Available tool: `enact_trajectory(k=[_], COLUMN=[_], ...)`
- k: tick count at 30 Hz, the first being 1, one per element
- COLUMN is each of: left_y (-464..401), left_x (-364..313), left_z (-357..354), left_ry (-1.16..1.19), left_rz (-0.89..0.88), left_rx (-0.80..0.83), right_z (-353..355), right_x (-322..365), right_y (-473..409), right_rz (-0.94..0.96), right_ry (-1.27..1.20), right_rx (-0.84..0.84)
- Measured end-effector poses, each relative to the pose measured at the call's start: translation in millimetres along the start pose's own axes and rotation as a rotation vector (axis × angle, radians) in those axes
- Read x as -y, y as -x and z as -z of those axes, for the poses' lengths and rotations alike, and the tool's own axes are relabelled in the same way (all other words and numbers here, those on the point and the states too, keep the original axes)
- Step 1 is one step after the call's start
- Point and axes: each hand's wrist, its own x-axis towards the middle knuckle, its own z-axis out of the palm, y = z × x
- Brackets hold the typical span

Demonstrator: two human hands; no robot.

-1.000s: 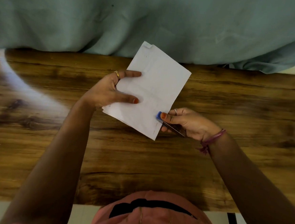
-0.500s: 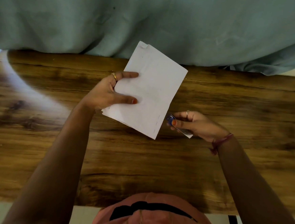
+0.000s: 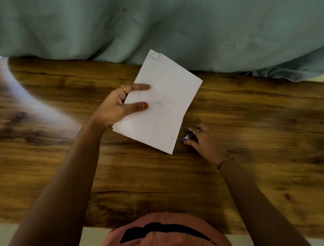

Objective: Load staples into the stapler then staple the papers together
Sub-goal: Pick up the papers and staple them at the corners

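The papers (image 3: 164, 105) are held in the left hand (image 3: 118, 105), the thumb pressed on the top sheet and the index finger laid across it higher up, with the other fingers hidden beneath; the grip is closed on the stack near its left edge. The stack is tilted, its far corner raised over the back edge of the desk (image 3: 264, 115) and its near corner pointing down toward the person. A small fold is seen at the far left corner.

The stapler (image 3: 189, 135), blue and dark, is clasped in the right hand (image 3: 204, 141), the fingers curled around it low over the desk, just beside the right edge of the papers but apart from them. It is blurred, so whether it rests on the wood cannot be told.

Bare wood is left on both sides of the hands and in front of the person. A grey-green cloth (image 3: 165, 26) hangs behind the desk's far edge.

Faint marks are seen along the papers' right margin and by the left wrist, too small to be read.
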Motion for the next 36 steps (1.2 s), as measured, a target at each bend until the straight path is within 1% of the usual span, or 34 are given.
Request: enact_trajectory(k=[2, 3, 4, 5, 6, 7, 8, 9, 10, 11, 12, 14, 16, 21, 23, 25, 29, 33, 36], left_y=[0, 0, 0, -1, -1, -1, -2, -2, -3, -4, -4, -4, -4, -4, -4, -4, -7, -9, -12], left_x=[2, 3, 5, 8, 10, 13, 15, 17, 19, 21, 22, 23, 23, 19, 19, 19, 21, 25, 27], left_z=[-2, -3, -3, -4, -5, -5, -6, -6, -8, -9, -10, -11, -11, -1, 2, 3, 3, 0, 1], left_ry=[0.036, 0.05, 0.062, 0.072, 0.08, 0.091, 0.105, 0.125, 0.144, 0.161, 0.177, 0.214, 0.249, 0.213, 0.205, 0.212, 0.204, 0.213, 0.207], left_rz=[-0.009, -0.013, -0.017, -0.02, -0.023, -0.025, -0.027, -0.026, -0.026, -0.021, -0.013, 0.026, 0.084, 0.213, 0.258, 0.266, 0.212, 0.203, 0.198], left_rx=[-0.026, -0.04, -0.05, -0.058, -0.065, -0.075, -0.086, -0.096, -0.106, -0.12, -0.128, -0.13, -0.117, 0.038, 0.068, 0.086, 0.101, 0.089, 0.098], right_z=[4, 8, 12, 18, 24, 30, 37, 42, 44, 46, 46, 43, 42, 45, 47, 49, 52, 51, 50], right_x=[2, 4, 7, 11, 17, 24, 31, 36, 38, 41, 43, 46, 45, 40, 38, 36, 36, 35, 33], right_y=[1, 1, 2, 2, 3, 3, 4, 5, 5, 5, 5, 4, 2, 2, 1, 1, 3, 4, 4], right_rz=[-0.021, -0.028, -0.04, -0.067, -0.103, -0.131, -0.151, -0.17, -0.173, -0.158, -0.14, -0.145, -0.174, -0.174, -0.174, -0.162, -0.114, -0.137, -0.127], right_ry=[0.064, 0.076, 0.013, -0.144, -0.398, -0.721, -1.067, -1.343, -1.482, -1.504, -1.472, -1.416, -1.421, -1.438, -1.462, -1.502, -1.522, -1.543, -1.504], right_rx=[0.021, -0.006, -0.07, -0.147, -0.204, -0.212, -0.164, -0.086, -0.017, 0.029, 0.042, 0.006, -0.018, -0.006, 0.007, 0.03, 0.071, 0.078, 0.105])
